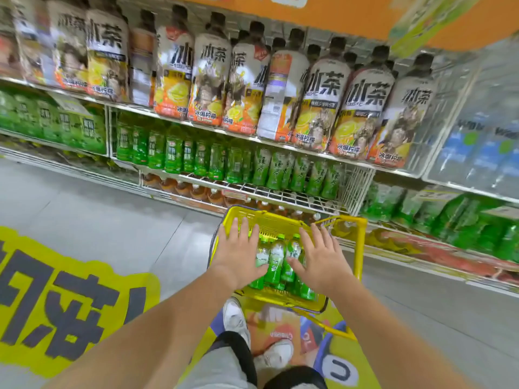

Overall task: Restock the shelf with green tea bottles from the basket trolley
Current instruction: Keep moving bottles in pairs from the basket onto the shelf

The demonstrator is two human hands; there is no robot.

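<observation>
A yellow basket trolley (348,248) stands on the floor in front of the shelves. Several green tea bottles (276,259) with green caps lie inside it. My left hand (238,254) hovers over the basket's left side, fingers spread, thumb touching a bottle. Over the right side is my right hand (320,256), also spread, its thumb against the bottles. Neither hand grips anything. A white wire shelf (280,193) just behind the basket carries a row of green tea bottles (297,172), with bare wire in front of them.
Large iced tea bottles (317,96) fill the shelf above. Water packs (477,153) sit at the right, green multipacks (463,214) below them. Brown drink bottles (196,190) stand on the lowest shelf. My feet in white shoes (236,318) stand on a yellow floor sticker (70,304).
</observation>
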